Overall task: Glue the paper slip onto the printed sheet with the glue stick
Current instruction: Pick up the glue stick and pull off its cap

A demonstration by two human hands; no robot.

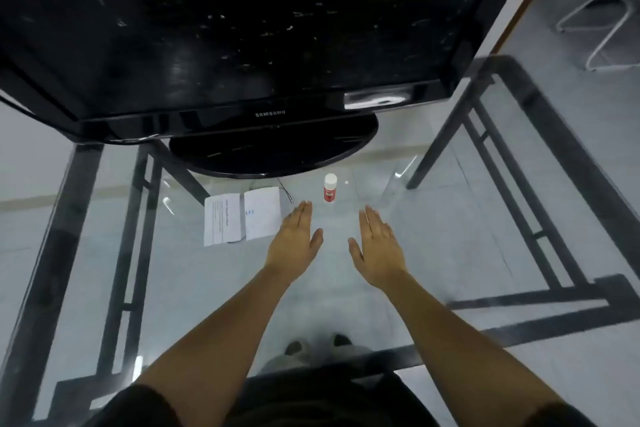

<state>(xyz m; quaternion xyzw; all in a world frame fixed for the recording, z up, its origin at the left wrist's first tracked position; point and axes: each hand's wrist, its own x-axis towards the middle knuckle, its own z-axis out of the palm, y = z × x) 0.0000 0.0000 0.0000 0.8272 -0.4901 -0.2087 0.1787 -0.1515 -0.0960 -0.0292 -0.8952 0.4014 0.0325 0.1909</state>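
A red glue stick (330, 188) with a white cap stands upright on the glass table, just beyond my fingertips. Two white papers lie side by side to its left: a printed sheet (222, 219) with lines of text, and a smaller slip (262, 213) with a small blue mark. My left hand (294, 238) is flat, palm down, fingers straight, its edge close to the slip's right side. My right hand (378, 244) is also flat with straight fingers, below and right of the glue stick. Neither hand holds anything.
A large black monitor (242, 28) on a round black base (273, 149) fills the far half of the glass table (450, 236). A thin black cable (285, 191) runs near the papers. Black table frame bars show through the glass. A white chair frame (602, 28) stands far right.
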